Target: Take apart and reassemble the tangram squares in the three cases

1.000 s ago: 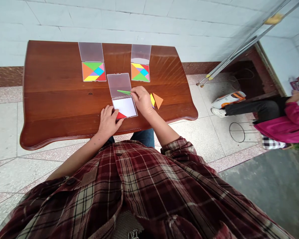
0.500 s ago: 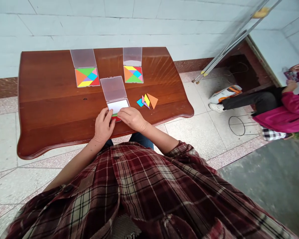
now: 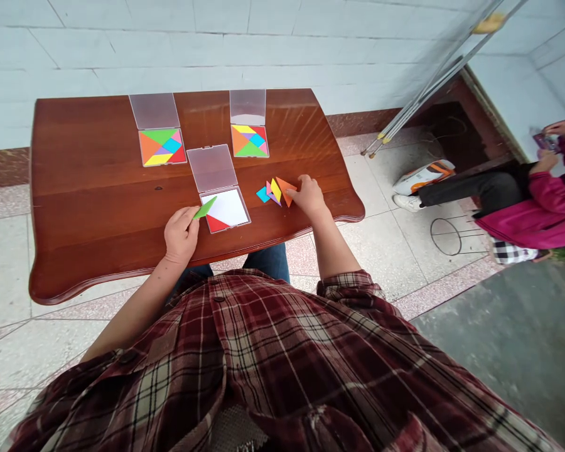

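My left hand (image 3: 181, 235) pinches a green tangram triangle (image 3: 205, 208), holding it tilted over the left side of an open case (image 3: 226, 228). A red triangle (image 3: 216, 223) lies in that case's near left corner, on the white base (image 3: 230, 206). At the loose pieces on the right, my right hand (image 3: 309, 198) has its thumb and fingers apart, with the thumb at the edge of an orange triangle (image 3: 285, 188). Beside that triangle are a yellow piece (image 3: 275, 189), a blue piece (image 3: 263, 194), and small pink and purple pieces, partly overlapping.
Two open cases with filled tangrams, one at left (image 3: 162, 147) and one at right (image 3: 250, 140), stand toward the back of the brown table (image 3: 89, 188). Behind it is a pale wall (image 3: 169, 50). Crutches (image 3: 419, 94) lean at right, near a seated person (image 3: 513, 194).
My right hand has left the case and moved right to the orange triangle. My left hand has drawn the green triangle up and left, uncovering the white base and red triangle.
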Demonstrator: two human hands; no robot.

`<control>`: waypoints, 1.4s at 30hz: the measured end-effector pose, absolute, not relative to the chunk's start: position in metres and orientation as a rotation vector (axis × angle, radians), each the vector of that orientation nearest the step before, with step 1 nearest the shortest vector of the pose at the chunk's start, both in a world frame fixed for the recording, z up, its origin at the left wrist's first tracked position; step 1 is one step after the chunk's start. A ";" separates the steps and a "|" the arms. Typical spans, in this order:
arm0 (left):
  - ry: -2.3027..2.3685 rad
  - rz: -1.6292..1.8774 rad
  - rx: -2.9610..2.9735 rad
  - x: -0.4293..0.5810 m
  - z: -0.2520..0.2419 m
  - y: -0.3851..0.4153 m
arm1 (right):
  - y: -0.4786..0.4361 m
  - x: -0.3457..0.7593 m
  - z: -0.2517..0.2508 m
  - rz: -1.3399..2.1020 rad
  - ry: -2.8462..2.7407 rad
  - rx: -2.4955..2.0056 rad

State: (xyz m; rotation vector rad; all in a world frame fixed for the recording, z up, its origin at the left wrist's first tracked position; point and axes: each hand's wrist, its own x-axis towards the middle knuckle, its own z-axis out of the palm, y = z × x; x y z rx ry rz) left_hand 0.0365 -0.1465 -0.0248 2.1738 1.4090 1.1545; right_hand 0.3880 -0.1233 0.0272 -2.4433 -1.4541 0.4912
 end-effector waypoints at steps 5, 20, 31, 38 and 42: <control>1.418 1.114 2.137 0.038 -0.023 -0.147 | -0.110 0.404 0.013 0.583 -1.505 -2.468; 1.418 1.138 2.179 0.040 -0.025 -0.147 | -0.102 0.417 0.023 0.508 -1.434 -2.290; 1.335 1.041 2.382 0.040 -0.025 -0.153 | -0.099 0.275 0.024 0.240 -2.338 -1.629; 1.272 0.931 2.529 0.043 -0.026 -0.155 | -0.098 0.256 0.003 0.070 -2.552 -1.543; 1.274 0.918 2.525 0.043 -0.027 -0.154 | -0.105 0.260 -0.002 0.083 -2.547 -1.499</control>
